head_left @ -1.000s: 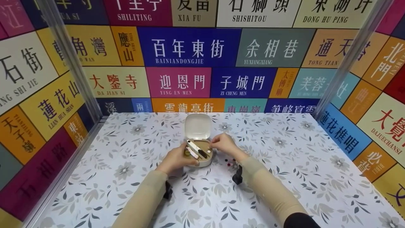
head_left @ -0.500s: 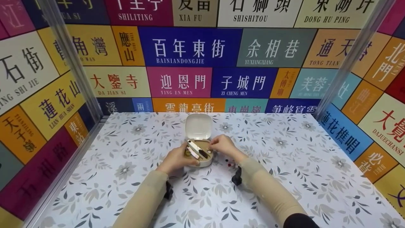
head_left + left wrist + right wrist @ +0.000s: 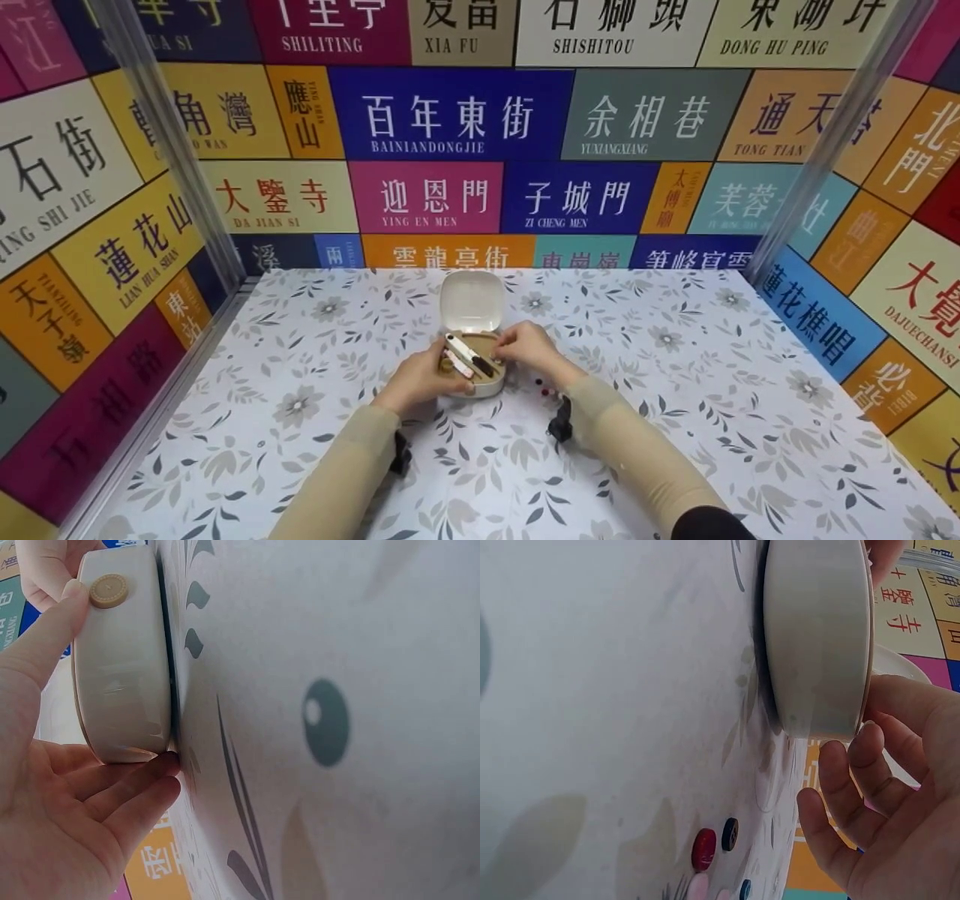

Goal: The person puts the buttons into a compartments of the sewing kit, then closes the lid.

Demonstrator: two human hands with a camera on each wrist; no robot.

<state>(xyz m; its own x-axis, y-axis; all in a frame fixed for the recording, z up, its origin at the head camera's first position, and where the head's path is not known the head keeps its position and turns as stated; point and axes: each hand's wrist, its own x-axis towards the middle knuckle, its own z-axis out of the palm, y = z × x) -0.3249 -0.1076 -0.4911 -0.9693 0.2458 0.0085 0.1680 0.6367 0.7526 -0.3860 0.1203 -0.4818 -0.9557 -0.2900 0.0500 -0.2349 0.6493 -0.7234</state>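
A small white rounded case [image 3: 489,388] stands on the table with its lid [image 3: 472,301] raised. Its front carries a round gold button catch [image 3: 109,590]. My left hand [image 3: 421,379] grips the case from the left, thumb at the front beside the catch, fingers around the side. Inside, on a tan insert, lie a black-and-white slim tool [image 3: 471,355] and a pinkish-white piece [image 3: 457,363]. My right hand [image 3: 531,348] has its index finger and thumb over the right rim, other fingers bent outside. Whether those fingertips pinch something I cannot tell.
Right of the case several small buttons lie on the floral tablecloth [image 3: 330,465], among them a red button [image 3: 703,849] and a dark button [image 3: 730,834]. Sign-printed panels [image 3: 450,112] and clear corner posts [image 3: 199,172] enclose the table at the back and sides.
The right hand's fingertips have shifted slightly at the right rim, and the small pale bit seen by them earlier is now hidden. The left hand keeps its hold on the case.
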